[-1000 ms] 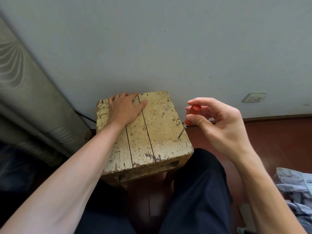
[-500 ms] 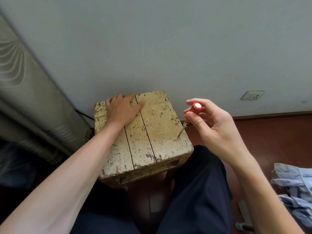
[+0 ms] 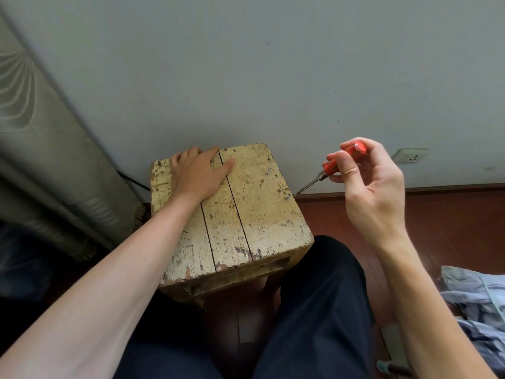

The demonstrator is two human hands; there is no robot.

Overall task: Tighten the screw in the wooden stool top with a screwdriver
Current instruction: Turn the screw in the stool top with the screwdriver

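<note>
Left hand [image 3: 196,173] flat on stool top [image 3: 254,214], fingers straight. Right hand [image 3: 374,192] fingers pinch red screwdriver [image 3: 332,166]; tip just beside screw [image 3: 287,197] at right edge.

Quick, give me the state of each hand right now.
Left hand: open, flat on the stool top.
Right hand: holding the red screwdriver by its handle.

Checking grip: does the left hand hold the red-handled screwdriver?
No, the right hand grips the red-handled screwdriver; the left hand rests flat on the wooden stool top.
</note>
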